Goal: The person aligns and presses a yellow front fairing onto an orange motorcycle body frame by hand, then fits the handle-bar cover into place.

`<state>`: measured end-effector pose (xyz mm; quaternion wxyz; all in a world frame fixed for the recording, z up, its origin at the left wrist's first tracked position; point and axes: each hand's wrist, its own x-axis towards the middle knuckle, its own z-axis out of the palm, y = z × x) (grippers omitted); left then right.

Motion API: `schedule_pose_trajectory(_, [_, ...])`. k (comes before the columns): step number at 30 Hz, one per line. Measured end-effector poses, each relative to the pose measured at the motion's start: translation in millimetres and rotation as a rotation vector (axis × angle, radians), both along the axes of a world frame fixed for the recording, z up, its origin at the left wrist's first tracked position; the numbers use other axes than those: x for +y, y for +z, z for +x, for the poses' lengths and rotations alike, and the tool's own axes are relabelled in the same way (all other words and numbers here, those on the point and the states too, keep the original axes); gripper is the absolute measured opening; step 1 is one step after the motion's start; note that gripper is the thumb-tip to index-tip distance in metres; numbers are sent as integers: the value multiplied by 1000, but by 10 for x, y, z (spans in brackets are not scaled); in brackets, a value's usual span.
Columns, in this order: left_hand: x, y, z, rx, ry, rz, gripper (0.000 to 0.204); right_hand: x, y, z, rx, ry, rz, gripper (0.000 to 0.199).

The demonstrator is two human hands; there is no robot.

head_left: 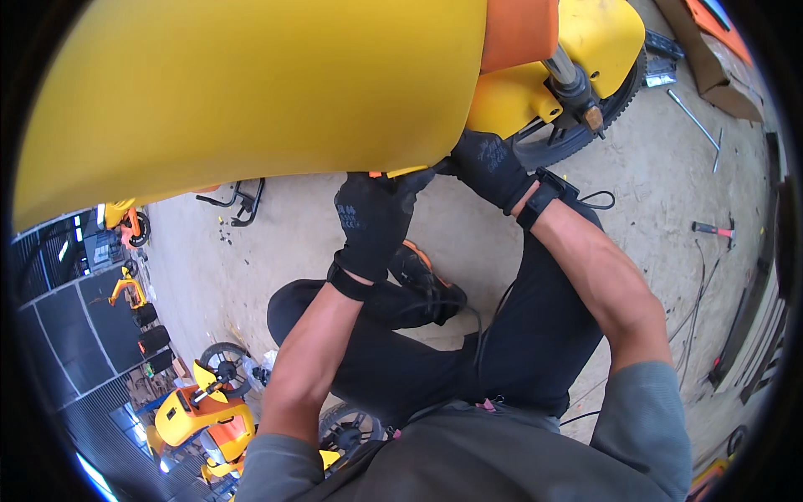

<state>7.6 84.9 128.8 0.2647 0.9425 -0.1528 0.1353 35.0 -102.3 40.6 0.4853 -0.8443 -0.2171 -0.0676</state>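
Observation:
A large smooth yellow body panel of a motorbike fills the upper left. Both my hands wear black gloves and meet at its lower edge. My left hand is closed at that edge, its thumb stretched toward the right and its other fingertips hidden. Beside the thumb, a small yellow strip and an orange tab show. My right hand is closed at the panel's lower right corner, near the left thumb; whatever its fingers hold is hidden. Right of it stands the front wheel under a yellow fender.
My crossed legs and a black shoe are below my hands. At right lie a hammer, a T-handle wrench, cables and a cardboard box. A black metal bracket lies at left. Yellow motorbikes stand lower left.

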Motion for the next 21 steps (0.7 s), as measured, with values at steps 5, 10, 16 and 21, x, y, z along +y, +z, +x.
schedule_pose_trajectory(5, [-86,67,-36,84,52,-19,43,20,-12,-23,-18,-36,-4,47])
schedule_pose_trajectory(10, [-104,83,-9,122,97,-165,48,45,-3,24,-30,-62,29,40])
schedule_pose_trajectory(16, [103,-117,3,8,5,-143,71,-103,-81,100,9,-19,-122,35])
schedule_pose_trajectory(21, [135,-428,-332,647,249,-814,66,-170,46,77,16,-58,-80,37])
